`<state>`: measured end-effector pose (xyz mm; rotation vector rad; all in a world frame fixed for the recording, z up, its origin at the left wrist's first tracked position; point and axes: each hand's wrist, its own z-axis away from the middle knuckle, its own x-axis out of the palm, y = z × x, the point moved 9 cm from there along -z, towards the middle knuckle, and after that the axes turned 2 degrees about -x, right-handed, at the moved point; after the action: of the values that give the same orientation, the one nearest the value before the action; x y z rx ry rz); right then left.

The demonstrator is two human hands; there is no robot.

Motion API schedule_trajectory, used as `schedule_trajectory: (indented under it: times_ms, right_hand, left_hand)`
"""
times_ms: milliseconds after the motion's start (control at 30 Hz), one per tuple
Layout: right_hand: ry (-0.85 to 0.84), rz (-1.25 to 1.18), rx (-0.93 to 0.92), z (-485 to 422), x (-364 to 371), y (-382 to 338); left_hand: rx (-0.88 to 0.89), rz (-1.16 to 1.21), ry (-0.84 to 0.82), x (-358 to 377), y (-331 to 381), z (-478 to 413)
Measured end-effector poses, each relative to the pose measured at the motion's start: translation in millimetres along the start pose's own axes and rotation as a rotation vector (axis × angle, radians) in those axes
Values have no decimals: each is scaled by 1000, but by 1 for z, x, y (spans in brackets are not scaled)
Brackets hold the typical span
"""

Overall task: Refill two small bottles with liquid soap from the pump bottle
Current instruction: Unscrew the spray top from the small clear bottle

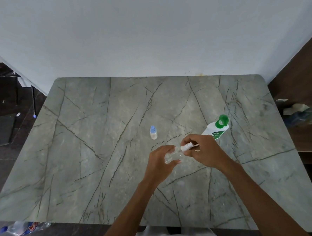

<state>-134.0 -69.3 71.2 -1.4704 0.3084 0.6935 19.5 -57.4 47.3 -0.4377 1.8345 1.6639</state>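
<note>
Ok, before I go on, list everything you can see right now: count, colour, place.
table: one, grey-green veined stone, middle of view.
pump bottle: one, white with green top, on the table behind the right hand.
blue-capped small bottle: one, pale, upright on the table, left of the hands.
clear small bottle: one, clear, in the left hand.
white spray top: one, white, at the clear bottle's neck.
plastic bottle: one, clear, blue cap, below the table's near left corner.
left hand: grips the clear small bottle.
right hand: pinches the white spray top.
</note>
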Motion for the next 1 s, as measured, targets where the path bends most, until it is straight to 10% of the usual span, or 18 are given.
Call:
schedule_trajectory:
  times_ms: [1000]
  right_hand:
    - [-29,28,65,5,-1,5]
  left_hand:
    - [-41,-9,-52,9,-12,7]
